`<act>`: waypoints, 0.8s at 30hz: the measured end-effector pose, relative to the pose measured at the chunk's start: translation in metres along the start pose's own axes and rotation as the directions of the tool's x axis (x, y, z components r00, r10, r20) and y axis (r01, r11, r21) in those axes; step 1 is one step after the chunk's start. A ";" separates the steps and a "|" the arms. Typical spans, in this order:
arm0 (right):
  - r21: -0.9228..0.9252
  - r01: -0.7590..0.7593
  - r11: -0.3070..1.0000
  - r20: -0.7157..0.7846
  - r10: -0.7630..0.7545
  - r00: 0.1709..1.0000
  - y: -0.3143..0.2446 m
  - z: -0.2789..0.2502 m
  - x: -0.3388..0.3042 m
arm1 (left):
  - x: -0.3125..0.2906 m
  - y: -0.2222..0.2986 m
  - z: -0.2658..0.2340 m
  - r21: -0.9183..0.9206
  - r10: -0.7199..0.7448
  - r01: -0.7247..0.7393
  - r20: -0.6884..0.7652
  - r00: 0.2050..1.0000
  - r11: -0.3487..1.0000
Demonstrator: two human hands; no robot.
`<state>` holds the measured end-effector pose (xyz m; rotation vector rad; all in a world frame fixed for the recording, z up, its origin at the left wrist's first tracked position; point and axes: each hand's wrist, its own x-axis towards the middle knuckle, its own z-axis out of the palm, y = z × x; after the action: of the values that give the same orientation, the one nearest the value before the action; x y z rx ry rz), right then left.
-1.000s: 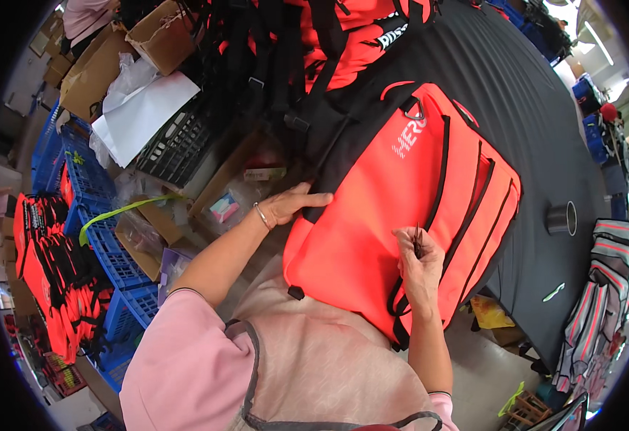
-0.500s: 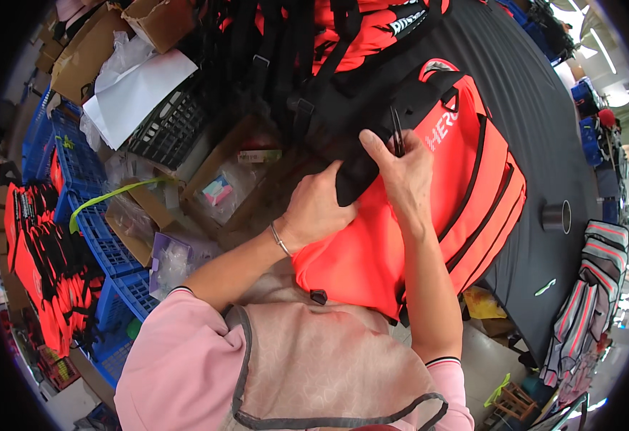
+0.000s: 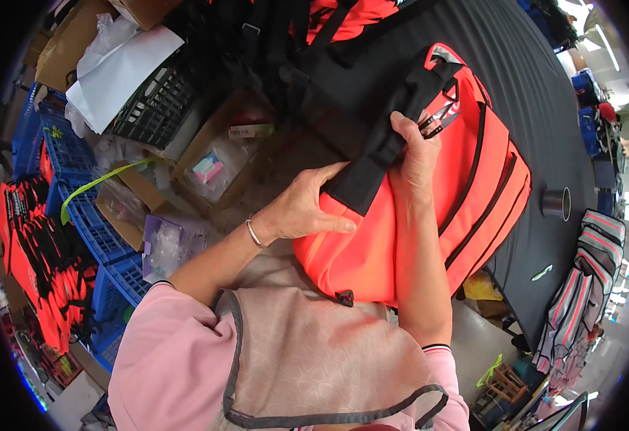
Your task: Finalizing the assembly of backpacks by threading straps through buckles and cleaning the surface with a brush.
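A bright red-orange backpack (image 3: 372,248) with black trim lies tilted across my lap and the table edge. My left hand (image 3: 296,208) holds its near left side, thumb on the red cloth by the end of a wide black strap (image 3: 361,183); its other fingers are partly hidden. My right hand (image 3: 416,154) is closed around small dark thread snips (image 3: 438,123), their blades pointing up and right over the bag. Its thumb rests against the black strap. A short black webbing tab (image 3: 344,297) shows at the bag's lower corner.
A black cloth-covered table (image 3: 501,65) bears a metal cup (image 3: 556,204) at right and more red-black bags (image 3: 350,18) at the far side. Blue crates (image 3: 102,223), cardboard boxes and a black basket (image 3: 158,100) crowd the left. Striped grey bags (image 3: 580,287) hang at the right edge.
My left hand has opened its thumb and index wider around the strap end. The strap now lies flatter along the bag, and the snips have tilted from upright to the right.
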<state>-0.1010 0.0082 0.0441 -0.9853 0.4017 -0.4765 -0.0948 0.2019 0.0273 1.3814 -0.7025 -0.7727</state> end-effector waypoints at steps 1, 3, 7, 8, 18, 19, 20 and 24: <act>-0.002 -0.005 1.000 -0.003 0.005 1.000 -0.001 0.000 0.000 | 0.001 -0.002 0.000 -0.012 0.026 -0.027 -0.005 1.000 1.000; -0.002 -0.009 1.000 -0.013 0.009 1.000 -0.003 0.002 0.001 | 0.003 -0.002 0.002 -0.023 0.025 -0.025 -0.010 1.000 0.999; -0.006 0.007 1.000 -0.003 -0.007 1.000 -0.003 -0.005 0.003 | 0.005 -0.008 0.003 -0.032 0.032 -0.033 -0.030 0.999 0.999; -0.013 -0.005 1.000 0.025 0.005 1.000 -0.002 -0.008 0.004 | 0.005 -0.008 0.003 -0.031 0.032 -0.033 -0.030 0.999 0.999; -0.346 0.091 0.934 0.147 -0.042 0.988 -0.002 -0.037 -0.028 | 0.005 -0.021 0.001 0.404 0.145 -0.101 -0.080 0.986 0.909; -0.252 0.099 0.963 0.181 -0.054 0.982 -0.008 -0.026 -0.037 | 0.005 -0.023 0.000 0.381 0.108 -0.064 -0.097 0.989 0.922; -0.155 0.103 0.983 0.214 -0.068 0.974 -0.013 -0.014 -0.045 | 0.006 -0.024 -0.001 0.384 0.116 -0.074 -0.087 0.989 0.920; -0.170 0.161 0.972 0.250 -0.115 0.961 -0.002 -0.023 -0.055 | 0.007 -0.031 -0.001 0.419 0.148 -0.087 -0.116 0.982 0.904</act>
<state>-0.1587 0.0216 0.0406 -1.2462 0.1628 -0.4449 -0.0915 0.1960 -0.0033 1.7403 -0.8584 -0.4324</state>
